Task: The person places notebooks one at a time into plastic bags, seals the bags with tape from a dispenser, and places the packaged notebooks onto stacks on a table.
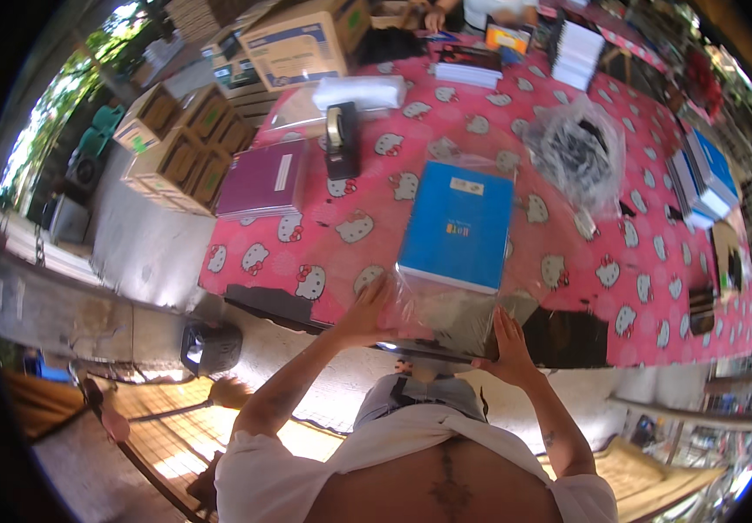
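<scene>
- left hand (367, 315), lower centre of frame: fingers pinch the near left edge of a clear plastic sleeve (459, 305), gripping the film itself, apparently to hold the mouth taut.
- right hand (508, 347), just right of it: palm and fingers pressed on the sleeve's near right corner; whether it clamps the film or only pins it flat, cannot tell.
- inside the sleeve lies a stack of blue notebooks (459, 222), flat, cover up, spine end away from the body; the loose empty end of the sleeve hangs over the table edge toward the person, which is likely why both hands work at that end.
- the stack sits centre of frame on a pink patterned tablecloth (393, 235), near the table's front edge.
- black tape dispenser (341, 139), above and left of the stack, upright, within arm's reach.
- purple notebooks (262, 179), left of the dispenser, in a low flat pile near the table's left edge.
- clear bag of dark items (578, 152), upper right of the stack, bunched and apart from it.
- more blue notebooks (705, 179) at the far right edge.
- cardboard boxes (302, 39) at upper left, beyond the table.
- another person's hand (435, 17) at the top edge, well apart.
</scene>
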Tool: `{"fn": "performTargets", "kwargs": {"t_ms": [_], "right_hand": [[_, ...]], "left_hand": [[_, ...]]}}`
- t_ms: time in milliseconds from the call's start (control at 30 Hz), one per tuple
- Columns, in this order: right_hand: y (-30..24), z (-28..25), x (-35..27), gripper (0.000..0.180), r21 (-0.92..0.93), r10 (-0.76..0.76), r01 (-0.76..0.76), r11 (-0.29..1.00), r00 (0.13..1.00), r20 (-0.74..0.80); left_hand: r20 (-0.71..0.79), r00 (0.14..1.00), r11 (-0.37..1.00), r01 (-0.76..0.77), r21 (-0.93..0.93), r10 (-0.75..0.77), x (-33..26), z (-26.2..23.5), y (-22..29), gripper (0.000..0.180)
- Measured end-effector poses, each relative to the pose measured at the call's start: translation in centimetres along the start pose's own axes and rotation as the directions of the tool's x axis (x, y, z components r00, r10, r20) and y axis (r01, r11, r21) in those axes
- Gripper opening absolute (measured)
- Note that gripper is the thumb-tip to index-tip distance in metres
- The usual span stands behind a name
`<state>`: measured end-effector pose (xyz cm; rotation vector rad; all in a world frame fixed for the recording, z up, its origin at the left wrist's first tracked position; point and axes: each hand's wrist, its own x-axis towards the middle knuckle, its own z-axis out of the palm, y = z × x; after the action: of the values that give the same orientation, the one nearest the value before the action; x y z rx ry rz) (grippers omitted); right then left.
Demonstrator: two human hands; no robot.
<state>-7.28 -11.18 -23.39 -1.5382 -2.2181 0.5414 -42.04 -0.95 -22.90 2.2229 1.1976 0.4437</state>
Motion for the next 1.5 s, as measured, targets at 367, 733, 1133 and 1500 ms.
{"fn": "performTargets", "kwargs": {"t_ms": [367,733,1133,1500], "right_hand": [[-1.4,4.9,-0.8,0.077,-0.207,0.284,-0.377,0.903,0.883,-0.373],[-1.6,4.2,0.5,0.071,-0.305,0.163,-0.243,0.921,0.950,-0.267],[-1.8,1.6,3.3,0.073,-0.264,-0.051,0.003,0.965,0.983,-0.175],[-2.3,4.6,6.8,0.047,-0.186,-0.040,-0.006,0.982,0.970,-0.241]], "left_hand": [[-0.384,0.919,0.905,0.090,0.416,0.085,-3.6,2.6,-0.6,0.058],[-0.345,0.925,0.860,0.042,0.508,0.159,-2.5,2.8,-2.2,0.044],[0.146,0.896,0.840,-0.445,0.310,0.420,0.6,-3.0,-1.8,0.067],[0.176,0.789,0.708,-0.608,0.359,0.589,6.0,0.1,-1.2,0.050]]}}
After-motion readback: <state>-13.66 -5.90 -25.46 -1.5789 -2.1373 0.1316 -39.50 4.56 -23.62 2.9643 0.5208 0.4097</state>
